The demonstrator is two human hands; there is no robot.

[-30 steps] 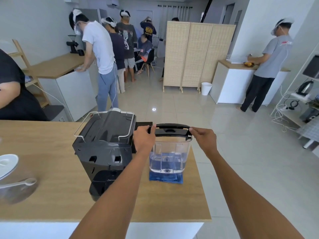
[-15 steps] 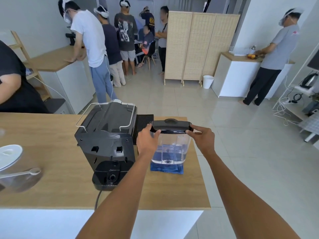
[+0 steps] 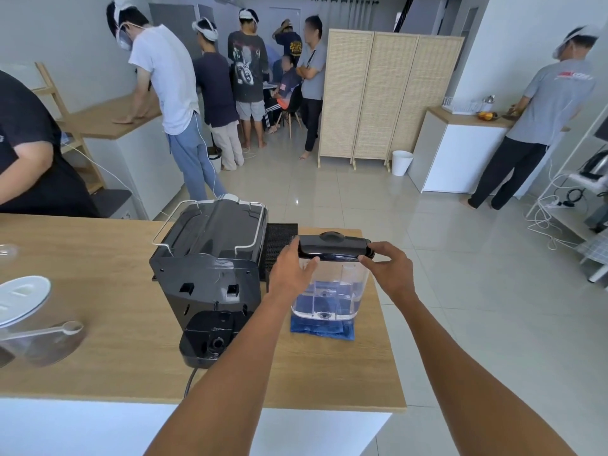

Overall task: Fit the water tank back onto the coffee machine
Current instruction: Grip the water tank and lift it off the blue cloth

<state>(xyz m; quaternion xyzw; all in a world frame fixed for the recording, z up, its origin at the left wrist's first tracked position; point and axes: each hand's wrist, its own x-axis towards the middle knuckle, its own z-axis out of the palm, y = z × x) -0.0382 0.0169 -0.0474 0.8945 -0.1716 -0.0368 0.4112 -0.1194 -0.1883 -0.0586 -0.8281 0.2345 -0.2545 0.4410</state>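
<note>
Both hands grip tank (image 3: 332, 291) at black lid (image 3: 334, 246). Left hand (image 3: 291, 269) clamped on lid's left end, thumb on clear wall below. Right hand (image 3: 388, 268) clamped on lid's right end. Tank clear, part-filled with water, upright, just right of machine (image 3: 207, 278), not docked. Tank base at blue cloth (image 3: 322, 329); contact unclear. Machine's empty dock (image 3: 214, 337) faces camera. All on wooden counter (image 3: 98, 340).
</note>
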